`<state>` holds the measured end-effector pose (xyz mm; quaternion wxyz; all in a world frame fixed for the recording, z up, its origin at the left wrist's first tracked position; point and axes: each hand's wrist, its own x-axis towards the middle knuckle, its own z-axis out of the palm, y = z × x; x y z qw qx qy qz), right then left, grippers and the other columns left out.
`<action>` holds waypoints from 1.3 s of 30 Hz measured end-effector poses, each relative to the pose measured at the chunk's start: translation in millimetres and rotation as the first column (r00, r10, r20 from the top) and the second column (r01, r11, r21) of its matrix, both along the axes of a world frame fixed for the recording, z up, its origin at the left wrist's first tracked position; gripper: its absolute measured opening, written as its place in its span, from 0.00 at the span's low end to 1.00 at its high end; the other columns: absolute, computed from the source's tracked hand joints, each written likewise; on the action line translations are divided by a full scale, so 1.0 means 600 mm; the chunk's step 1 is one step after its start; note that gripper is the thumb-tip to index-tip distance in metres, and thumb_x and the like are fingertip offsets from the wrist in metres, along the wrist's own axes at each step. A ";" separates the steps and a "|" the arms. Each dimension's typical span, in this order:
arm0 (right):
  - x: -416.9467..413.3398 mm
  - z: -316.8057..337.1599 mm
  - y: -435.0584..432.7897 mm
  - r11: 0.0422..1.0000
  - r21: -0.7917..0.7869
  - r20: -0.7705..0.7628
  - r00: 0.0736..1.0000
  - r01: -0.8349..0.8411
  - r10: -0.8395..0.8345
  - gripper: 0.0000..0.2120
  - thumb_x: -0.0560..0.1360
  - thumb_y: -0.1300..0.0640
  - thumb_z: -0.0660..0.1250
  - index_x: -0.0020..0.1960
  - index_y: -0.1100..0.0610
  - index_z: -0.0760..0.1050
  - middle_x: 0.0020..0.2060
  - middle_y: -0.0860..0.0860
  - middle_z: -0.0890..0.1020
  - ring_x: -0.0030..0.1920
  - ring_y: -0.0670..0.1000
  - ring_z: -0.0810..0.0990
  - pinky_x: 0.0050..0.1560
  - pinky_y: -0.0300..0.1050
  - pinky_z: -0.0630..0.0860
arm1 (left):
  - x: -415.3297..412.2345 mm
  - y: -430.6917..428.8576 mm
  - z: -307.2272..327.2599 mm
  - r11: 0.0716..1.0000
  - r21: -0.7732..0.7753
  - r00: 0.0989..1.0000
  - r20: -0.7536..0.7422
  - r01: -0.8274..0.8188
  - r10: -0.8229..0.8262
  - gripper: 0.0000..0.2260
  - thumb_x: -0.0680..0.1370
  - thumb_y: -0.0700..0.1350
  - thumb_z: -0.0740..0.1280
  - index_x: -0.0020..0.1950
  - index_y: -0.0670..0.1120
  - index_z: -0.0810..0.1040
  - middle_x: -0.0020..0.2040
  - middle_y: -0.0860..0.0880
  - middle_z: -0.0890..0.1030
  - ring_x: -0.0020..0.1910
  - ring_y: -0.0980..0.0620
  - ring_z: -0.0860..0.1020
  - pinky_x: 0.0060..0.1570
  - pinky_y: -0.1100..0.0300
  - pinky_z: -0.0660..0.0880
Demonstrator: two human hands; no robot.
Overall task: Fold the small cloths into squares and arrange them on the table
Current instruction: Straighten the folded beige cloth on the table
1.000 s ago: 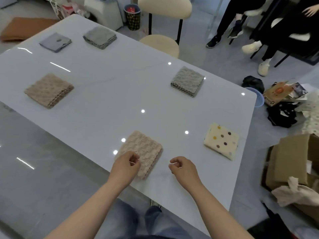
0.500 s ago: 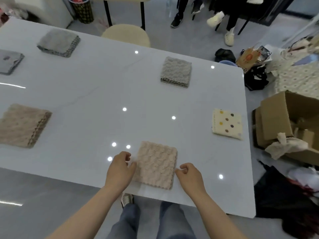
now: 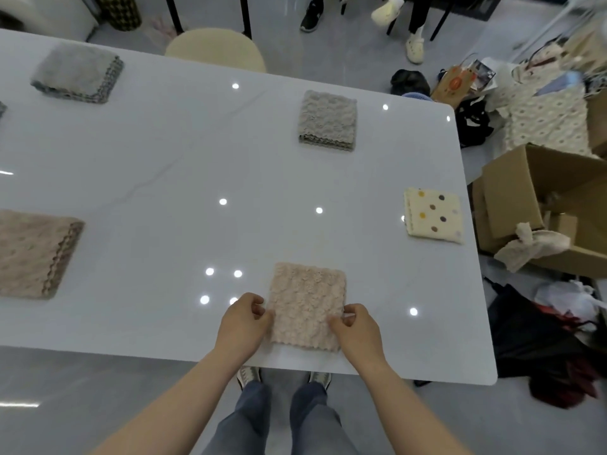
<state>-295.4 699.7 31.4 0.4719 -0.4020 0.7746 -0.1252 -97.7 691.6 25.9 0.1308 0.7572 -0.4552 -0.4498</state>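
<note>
A folded pink fluffy cloth (image 3: pixel 307 298) lies square near the front edge of the white table (image 3: pixel 170 165). My left hand (image 3: pixel 243 320) pinches its left edge and my right hand (image 3: pixel 356 326) pinches its right edge. Other folded cloths lie spread out: a cream dotted cloth (image 3: pixel 433 215) at the right, a grey textured cloth (image 3: pixel 327 119) behind, a grey plush cloth (image 3: pixel 78 72) at the far left, and a beige cloth (image 3: pixel 34 252) at the left edge.
An open cardboard box (image 3: pixel 545 198) with a loose rag (image 3: pixel 528 243) stands on the floor right of the table. Bags and clothes lie around it. A cream chair (image 3: pixel 215 49) sits at the far side; a seated person's legs (image 3: pixel 410 24) are behind.
The view has swung so the table sits squarer in front of me. Both hands have closed in on the pink cloth's sides and now pinch it.
</note>
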 end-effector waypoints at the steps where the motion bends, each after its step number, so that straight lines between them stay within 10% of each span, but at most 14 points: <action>1: 0.000 -0.002 -0.001 1.000 0.002 -0.004 1.000 -0.001 0.001 0.08 0.77 0.54 0.66 0.53 0.55 0.70 0.41 0.45 0.75 0.40 0.42 0.74 0.35 0.33 0.68 | -0.002 0.000 0.000 1.000 0.003 1.000 0.002 0.008 -0.008 0.11 0.76 0.46 0.66 0.56 0.45 0.74 0.45 0.52 0.77 0.44 0.53 0.76 0.39 0.65 0.69; 39: -0.010 -0.017 0.008 0.997 -0.078 0.028 0.999 -0.013 0.016 0.06 0.78 0.54 0.64 0.46 0.57 0.74 0.35 0.44 0.73 0.35 0.42 0.71 0.33 0.34 0.64 | -0.038 0.025 -0.010 0.997 -0.075 0.999 -0.037 -0.024 0.021 0.07 0.77 0.44 0.65 0.54 0.45 0.75 0.45 0.50 0.78 0.41 0.54 0.75 0.36 0.69 0.67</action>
